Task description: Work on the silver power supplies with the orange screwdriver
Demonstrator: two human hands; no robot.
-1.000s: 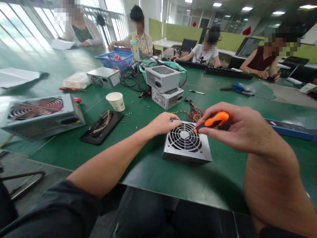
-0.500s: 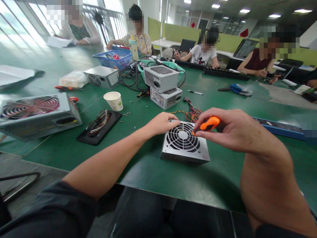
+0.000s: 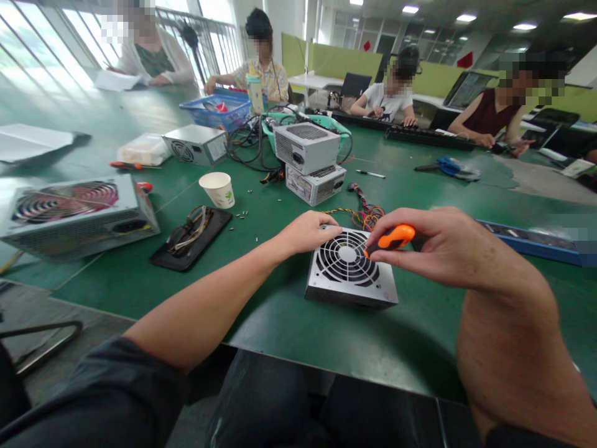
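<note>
A silver power supply with a round fan grille (image 3: 347, 280) lies on the green table in front of me, grille facing up. My left hand (image 3: 310, 233) grips its far left corner, thumb on the top face. My right hand (image 3: 433, 246) is closed round an orange and black screwdriver (image 3: 396, 239) above the right side of the grille. The screwdriver's shaft and tip are hidden behind the fingers. Red, black and yellow wires (image 3: 366, 214) come out behind the power supply.
Two stacked power supplies (image 3: 310, 149) stand beyond, near a blue basket (image 3: 219, 112). To the left are a paper cup (image 3: 217, 190), small screws, glasses on a black case (image 3: 191, 239) and a large power supply (image 3: 84, 218). A blue power strip (image 3: 532, 241) lies right. Several people sit across.
The whole view has shifted slightly, with the scene a little further right. Both hands keep their places on the power supply and the screwdriver.
</note>
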